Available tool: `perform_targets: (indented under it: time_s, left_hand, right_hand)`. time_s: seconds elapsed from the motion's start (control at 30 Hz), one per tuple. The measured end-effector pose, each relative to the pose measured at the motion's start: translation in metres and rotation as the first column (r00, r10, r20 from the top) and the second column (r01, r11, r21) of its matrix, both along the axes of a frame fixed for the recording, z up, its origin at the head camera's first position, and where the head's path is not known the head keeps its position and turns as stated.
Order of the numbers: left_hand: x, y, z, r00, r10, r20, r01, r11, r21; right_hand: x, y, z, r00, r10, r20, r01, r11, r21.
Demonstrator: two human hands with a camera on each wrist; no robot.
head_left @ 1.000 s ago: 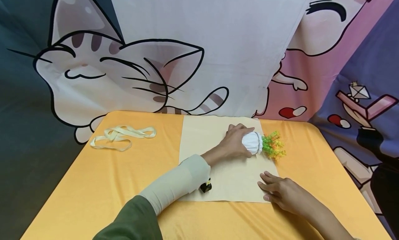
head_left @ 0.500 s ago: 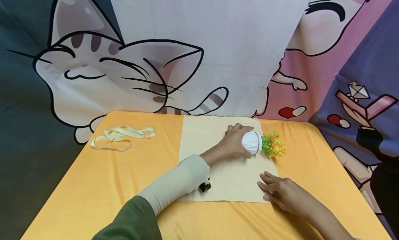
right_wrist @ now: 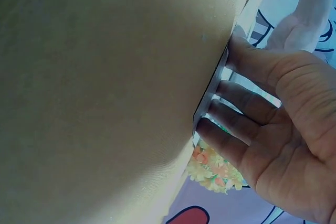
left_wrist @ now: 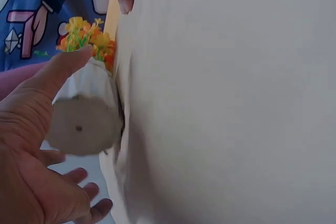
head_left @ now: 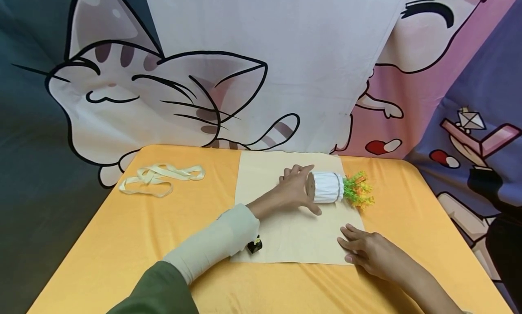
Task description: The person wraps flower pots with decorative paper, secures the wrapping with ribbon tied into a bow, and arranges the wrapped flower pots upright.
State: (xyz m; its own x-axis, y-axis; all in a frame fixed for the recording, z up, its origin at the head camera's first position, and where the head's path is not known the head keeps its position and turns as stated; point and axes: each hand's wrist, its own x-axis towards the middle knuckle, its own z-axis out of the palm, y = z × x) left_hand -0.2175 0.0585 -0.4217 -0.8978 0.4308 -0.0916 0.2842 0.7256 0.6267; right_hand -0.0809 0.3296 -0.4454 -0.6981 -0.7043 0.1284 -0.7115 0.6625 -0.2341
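A white-wrapped flowerpot (head_left: 328, 187) lies on its side on a cream sheet (head_left: 302, 241). Yellow and orange artificial flowers (head_left: 359, 190) stick out of it to the right, past the sheet's edge. My left hand (head_left: 294, 187) is just left of the pot's base, thumb and fingers spread. The left wrist view shows the round brown base (left_wrist: 84, 129) with a small hole, outside the hand's grip. My right hand (head_left: 370, 251) rests its fingertips on the sheet's near right corner. In the right wrist view its fingers (right_wrist: 226, 137) look extended at the sheet's edge.
A loose pale yellow ribbon (head_left: 152, 178) lies at the table's far left. The table's orange cloth (head_left: 195, 232) surrounds the sheet. A cartoon-printed curtain (head_left: 310, 55) hangs directly behind the table's far edge. A small black object (head_left: 254, 245) sits under my left wrist.
My left hand has let go of the flowerpot and drawn back a little to the left, uncovering its brown base. The pot and my right hand stay where they were.
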Motion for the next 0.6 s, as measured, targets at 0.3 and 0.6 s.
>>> perform_targets:
  time_s: [0.3,0.6]
  left_hand:
    - [0.006,-0.055,-0.003,0.986,0.153,0.059,-0.15,0.987,-0.054]
    - [0.01,-0.116,-0.003,0.959,0.281,-0.035,-0.283,0.946,-0.16]
  right_hand:
    - [0.001,-0.001,0.003,1.0,-0.005,-0.005,0.005,1.0,0.013]
    - [0.0,-0.003,0.005,1.0,-0.004,0.023,0.003,0.999,0.04]
